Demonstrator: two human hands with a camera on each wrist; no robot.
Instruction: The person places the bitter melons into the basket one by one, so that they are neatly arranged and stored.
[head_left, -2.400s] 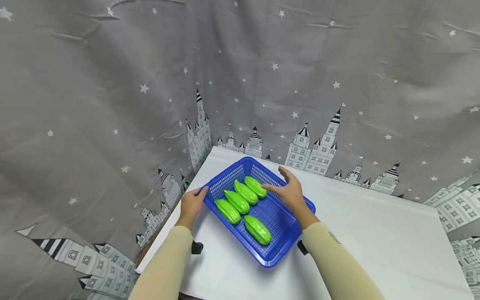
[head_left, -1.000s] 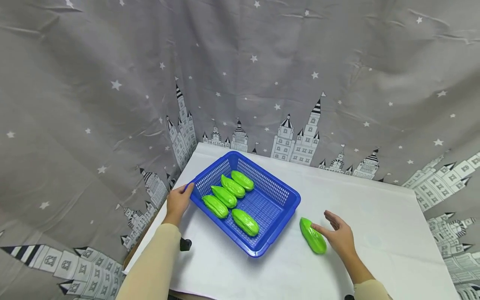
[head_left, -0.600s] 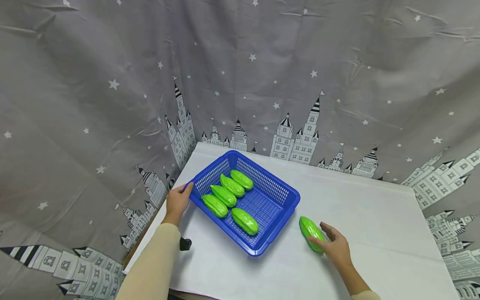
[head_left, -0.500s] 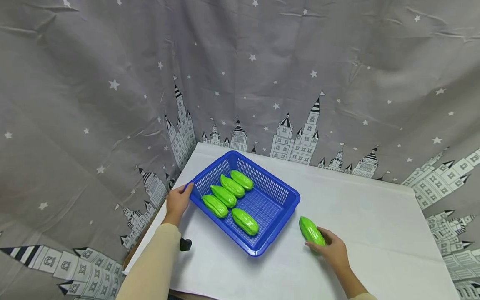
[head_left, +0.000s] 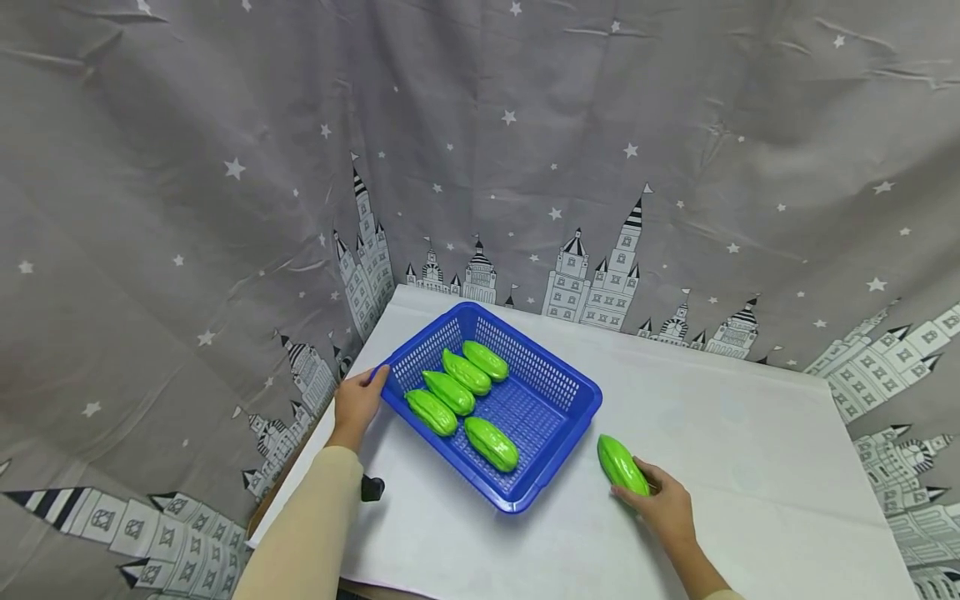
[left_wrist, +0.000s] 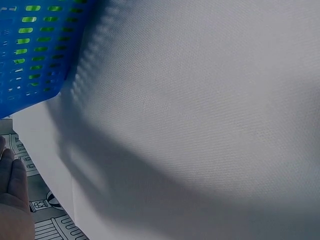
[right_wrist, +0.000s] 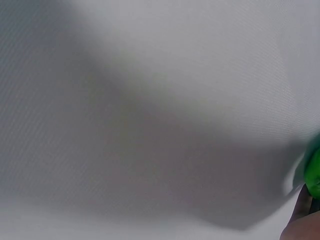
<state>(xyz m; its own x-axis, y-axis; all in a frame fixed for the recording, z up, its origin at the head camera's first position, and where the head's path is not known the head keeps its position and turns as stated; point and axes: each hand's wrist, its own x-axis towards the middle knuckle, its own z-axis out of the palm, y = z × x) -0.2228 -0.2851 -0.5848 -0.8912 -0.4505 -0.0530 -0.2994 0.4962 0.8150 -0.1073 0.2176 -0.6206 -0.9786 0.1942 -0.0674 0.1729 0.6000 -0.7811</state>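
A blue plastic basket (head_left: 540,481) with perforated walls stands on the white-covered table in the head view. Inside lie several glossy, ridged green gourds (head_left: 491,443), most in a row along its left part. My left hand (head_left: 357,408) holds the basket's left corner, thumb over the rim; its fingers under the rim are hidden from above. To the right of the basket, one more green gourd (head_left: 622,464) points away from me on the table. My right hand (head_left: 666,502) grips its near end between thumb and fingers. The right wrist view catches only a sliver of this gourd (right_wrist: 313,175).
A white cloth covers the table (head_left: 735,467), which extends to the right of my right hand. A grey curtain (head_left: 480,150) printed with stars and castles hangs behind and to the left. The table's left edge runs close to my left forearm.
My right hand has gone from above the basket to the gourd on the right, then closed from a spread pose around its near end. My left hand has stayed on the basket corner.
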